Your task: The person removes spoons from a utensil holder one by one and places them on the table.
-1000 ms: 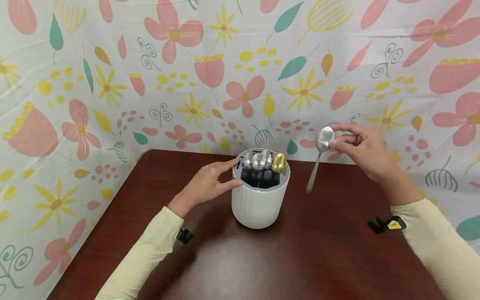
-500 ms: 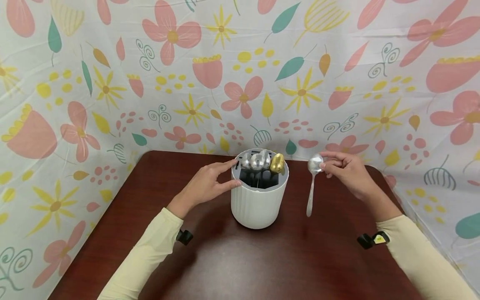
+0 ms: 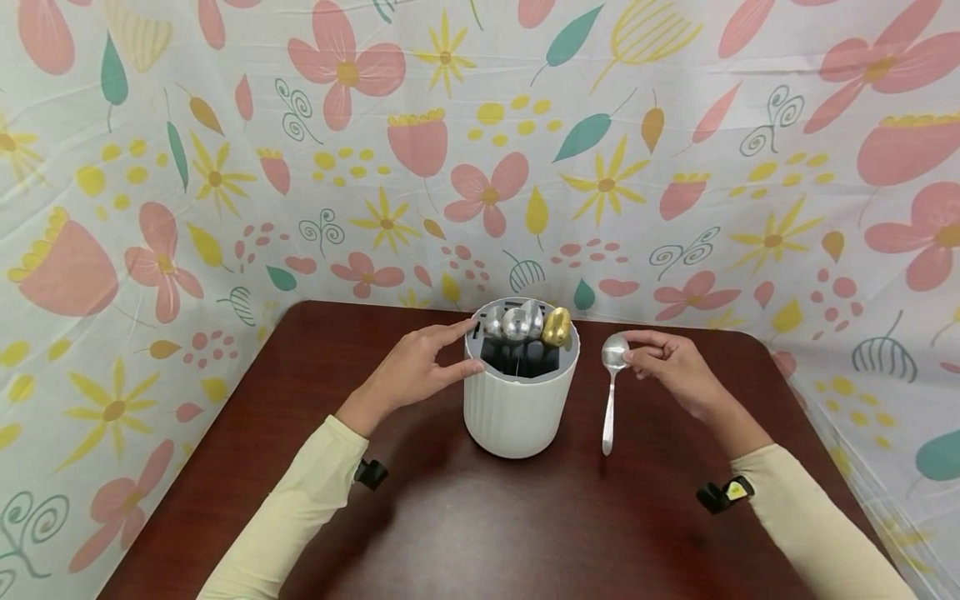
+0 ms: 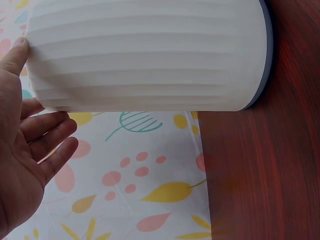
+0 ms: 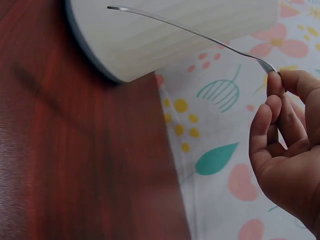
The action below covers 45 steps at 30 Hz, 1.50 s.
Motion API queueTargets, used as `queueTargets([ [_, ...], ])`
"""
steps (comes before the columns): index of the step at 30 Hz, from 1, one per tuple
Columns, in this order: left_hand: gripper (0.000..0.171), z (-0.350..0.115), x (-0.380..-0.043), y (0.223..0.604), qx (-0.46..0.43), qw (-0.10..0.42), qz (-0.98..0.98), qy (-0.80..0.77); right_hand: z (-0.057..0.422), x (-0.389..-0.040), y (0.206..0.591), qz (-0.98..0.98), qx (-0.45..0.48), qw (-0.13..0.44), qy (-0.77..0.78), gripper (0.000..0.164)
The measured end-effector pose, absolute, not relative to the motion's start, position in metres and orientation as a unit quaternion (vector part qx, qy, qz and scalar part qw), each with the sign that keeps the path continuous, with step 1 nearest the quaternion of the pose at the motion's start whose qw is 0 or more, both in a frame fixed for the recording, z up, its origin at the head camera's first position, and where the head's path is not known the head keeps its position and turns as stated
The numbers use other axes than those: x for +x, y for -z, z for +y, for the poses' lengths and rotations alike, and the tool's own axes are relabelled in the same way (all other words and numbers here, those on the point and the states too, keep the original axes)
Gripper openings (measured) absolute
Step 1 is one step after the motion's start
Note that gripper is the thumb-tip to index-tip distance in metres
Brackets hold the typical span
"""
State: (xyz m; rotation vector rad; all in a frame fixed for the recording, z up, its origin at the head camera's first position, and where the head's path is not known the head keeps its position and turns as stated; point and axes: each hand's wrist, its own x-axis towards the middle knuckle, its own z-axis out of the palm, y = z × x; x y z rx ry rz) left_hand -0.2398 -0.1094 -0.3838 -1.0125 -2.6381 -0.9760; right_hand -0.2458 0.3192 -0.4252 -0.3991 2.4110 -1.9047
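Note:
My right hand [image 3: 675, 371] pinches a silver spoon [image 3: 614, 353] by the edge of its bowl, the handle hanging down above the table. In the right wrist view the spoon [image 5: 200, 34] shows edge-on, held between thumb and fingers [image 5: 300, 80]. To its left stands a white ribbed utensil holder [image 3: 517, 417] with a grey divided insert. Several silver spoons [image 3: 517, 323] and a gold one [image 3: 557, 327] rest in it, bowls up. My left hand [image 3: 412, 367] touches the holder's left rim with thumb and fingers spread; the left wrist view shows its fingers [image 4: 50, 130] against the ribbed wall.
The holder stands on a dark reddish-brown wooden table [image 3: 480, 533]. Close behind the table's back edge hangs a white cloth [image 3: 480, 125] printed with flowers and leaves. A dark wrist camera [image 3: 723, 496] sits on the right sleeve, another [image 3: 371, 473] on the left.
My right hand has moved down and to the left with the spoon, nearer to the holder, and the spoon now hangs more upright. The left hand stays at the rim.

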Motion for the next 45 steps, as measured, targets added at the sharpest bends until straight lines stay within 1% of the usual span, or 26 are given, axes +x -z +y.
queueTargets([
  [9, 0.069, -0.109, -0.241, 0.385, -0.341, 0.079, -0.877, 0.330, 0.318, -0.250, 0.451, 0.773, -0.104, 0.053, 0.624, 0.037],
  [13, 0.069, -0.110, -0.242, 0.384, -0.344, 0.081, -0.875, 0.331, 0.317, -0.251, 0.458, 0.779, -0.086, 0.060, 0.618, 0.037],
  [21, 0.069, -0.110, -0.242, 0.384, -0.343, 0.077, -0.875, 0.332, 0.319, -0.255, 0.472, 0.779, -0.071, 0.079, 0.619, 0.043],
  [29, 0.070, -0.109, -0.242, 0.383, -0.337, 0.069, -0.877, 0.334, 0.319, -0.256, 0.482, 0.772, -0.072, 0.076, 0.627, 0.041],
  [34, 0.070, -0.109, -0.241, 0.383, -0.334, 0.067, -0.879, 0.334, 0.319, -0.257, 0.487, 0.766, -0.073, 0.079, 0.634, 0.043],
  [45, 0.070, -0.109, -0.240, 0.386, -0.338, 0.080, -0.875, 0.336, 0.318, -0.260, 0.492, 0.787, -0.071, 0.087, 0.606, 0.047],
])
